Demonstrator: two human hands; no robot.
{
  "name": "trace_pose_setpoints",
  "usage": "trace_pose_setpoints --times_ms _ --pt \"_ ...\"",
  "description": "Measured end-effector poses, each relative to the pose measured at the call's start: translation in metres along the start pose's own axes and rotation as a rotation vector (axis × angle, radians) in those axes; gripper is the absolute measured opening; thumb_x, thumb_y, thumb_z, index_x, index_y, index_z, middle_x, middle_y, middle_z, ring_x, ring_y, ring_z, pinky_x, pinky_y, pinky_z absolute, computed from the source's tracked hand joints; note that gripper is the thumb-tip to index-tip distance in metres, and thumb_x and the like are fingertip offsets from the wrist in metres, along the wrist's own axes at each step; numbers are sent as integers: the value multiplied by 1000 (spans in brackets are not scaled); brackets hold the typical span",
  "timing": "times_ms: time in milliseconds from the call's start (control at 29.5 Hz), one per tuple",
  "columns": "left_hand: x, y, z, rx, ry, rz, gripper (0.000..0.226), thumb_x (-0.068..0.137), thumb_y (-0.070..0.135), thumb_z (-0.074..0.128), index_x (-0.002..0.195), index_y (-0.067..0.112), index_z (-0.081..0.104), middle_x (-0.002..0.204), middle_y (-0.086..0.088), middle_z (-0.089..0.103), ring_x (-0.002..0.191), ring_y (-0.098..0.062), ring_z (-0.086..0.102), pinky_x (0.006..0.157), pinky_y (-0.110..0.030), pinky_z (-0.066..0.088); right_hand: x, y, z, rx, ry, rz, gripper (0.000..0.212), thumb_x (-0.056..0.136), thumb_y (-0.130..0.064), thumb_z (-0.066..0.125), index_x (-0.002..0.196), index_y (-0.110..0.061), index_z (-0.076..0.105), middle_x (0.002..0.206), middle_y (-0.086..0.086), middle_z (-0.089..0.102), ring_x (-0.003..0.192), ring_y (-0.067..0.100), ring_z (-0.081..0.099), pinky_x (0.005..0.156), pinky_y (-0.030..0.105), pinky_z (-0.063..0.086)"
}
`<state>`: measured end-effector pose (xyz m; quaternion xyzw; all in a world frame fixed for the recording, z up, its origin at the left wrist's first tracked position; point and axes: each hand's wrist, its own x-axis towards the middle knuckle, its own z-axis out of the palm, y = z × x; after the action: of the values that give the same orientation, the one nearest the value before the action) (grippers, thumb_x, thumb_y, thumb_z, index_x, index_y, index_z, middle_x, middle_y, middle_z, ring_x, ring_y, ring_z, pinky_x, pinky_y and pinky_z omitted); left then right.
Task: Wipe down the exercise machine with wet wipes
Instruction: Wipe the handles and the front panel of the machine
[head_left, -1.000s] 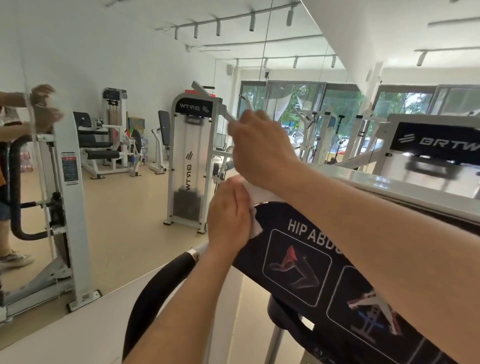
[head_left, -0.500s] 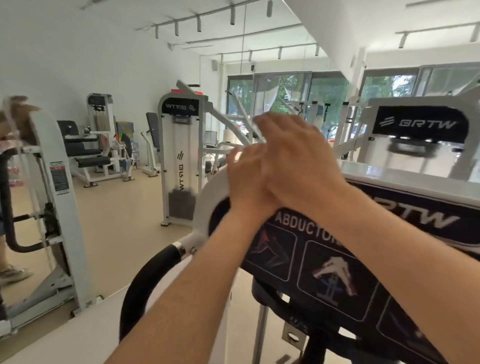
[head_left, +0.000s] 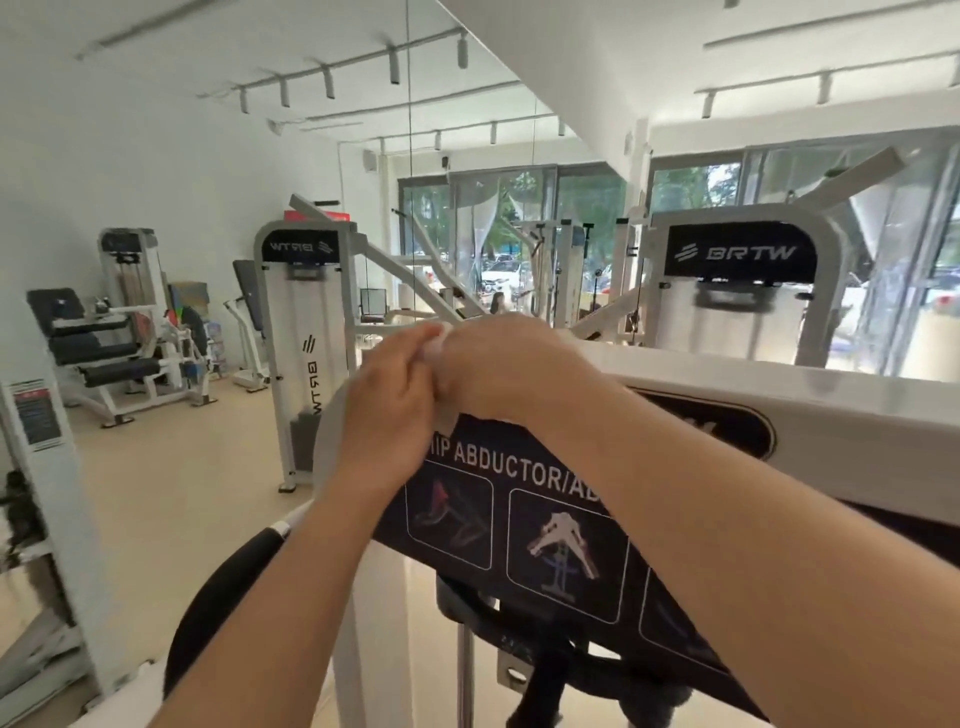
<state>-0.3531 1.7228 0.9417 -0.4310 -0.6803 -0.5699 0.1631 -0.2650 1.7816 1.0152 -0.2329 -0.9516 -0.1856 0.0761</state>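
A left hand (head_left: 389, 400) and right hand (head_left: 504, 364) meet over the exercise machine's (head_left: 841, 415) upper corner, both grips pinched on a crumpled white wet wipe (head_left: 435, 347). The black instruction panel (head_left: 519, 470) stretches from 6 toward 4 o'clock below them, nearest the right hand.

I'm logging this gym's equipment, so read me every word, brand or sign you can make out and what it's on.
"BRTW": black panel atop the white machine at right.
"BRTW", mirror-reversed: top panel and, running vertically, shroud of the reflected machine.
"IP ABDUCTOR/A", both ends hidden: black placard on the near machine.
Red-and-white sticker on the left post: too blurred to read.
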Motion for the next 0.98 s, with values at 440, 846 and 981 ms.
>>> trace_pose_setpoints --times_ms 440,846,981 --pt "-60 40 34 205 -62 381 54 95 35 31 148 23 34 151 2 36 142 -15 26 115 -38 24 -132 70 12 -133 107 278 66 85 -68 53 122 -15 41 95 1 56 81 19 55 67 33 48" --pt "-98 97 58 -2 -166 663 42 91 14 44 130 13 59 137 -3 52 133 -17 44 113 -34 33 -195 100 57 -177 488 292 58 93 -22 23 145 -3 41 134 24 54 123 39 53 104 49 41" --pt "-104 107 71 -39 -56 564 38 92 14 46 125 8 63 129 -3 55 124 -10 47 108 -20 32 -206 111 58 -155 391 300 60 96 -27 32 152 -7 26 150 26 36 137 40 38 111 49 27"
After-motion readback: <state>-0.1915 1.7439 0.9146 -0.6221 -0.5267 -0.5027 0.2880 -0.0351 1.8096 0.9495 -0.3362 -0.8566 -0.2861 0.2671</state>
